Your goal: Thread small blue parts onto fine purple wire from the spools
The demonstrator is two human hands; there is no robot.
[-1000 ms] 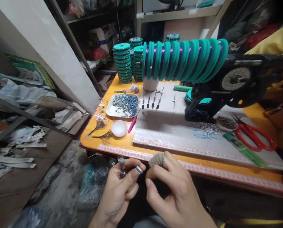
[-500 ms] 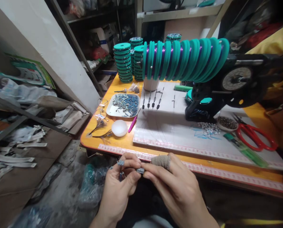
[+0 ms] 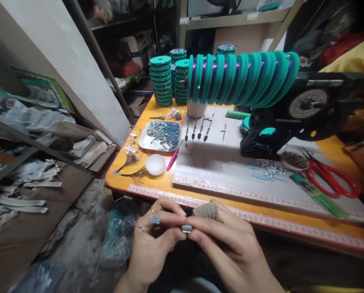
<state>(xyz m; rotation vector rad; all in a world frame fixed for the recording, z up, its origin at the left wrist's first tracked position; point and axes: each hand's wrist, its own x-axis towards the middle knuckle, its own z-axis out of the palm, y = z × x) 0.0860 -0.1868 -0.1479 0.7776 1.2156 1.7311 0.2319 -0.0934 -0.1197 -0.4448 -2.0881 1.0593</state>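
Observation:
My left hand (image 3: 153, 248) is curled below the table's front edge, its fingers closed on a bundle of small blue-tipped pieces (image 3: 154, 219). My right hand (image 3: 231, 250), a cloth wrap (image 3: 205, 211) on its forefinger, meets it fingertip to fingertip. Between the two hands sits a tiny silvery piece (image 3: 187, 228), pinched by the right fingers against the left thumb.
The orange table (image 3: 157, 185) carries a white work board (image 3: 231, 162), a tray of small blue parts (image 3: 160, 135), a white lid (image 3: 155, 165), a pink tool (image 3: 173, 156), red scissors (image 3: 333, 179), stacked teal spools (image 3: 160, 81) and a winder loaded with teal spools (image 3: 246, 77). Clutter fills the left floor.
The hands have closed together: the right fingers came in to the left thumb and now pinch the silvery piece. Both hands sit a little lower and further right.

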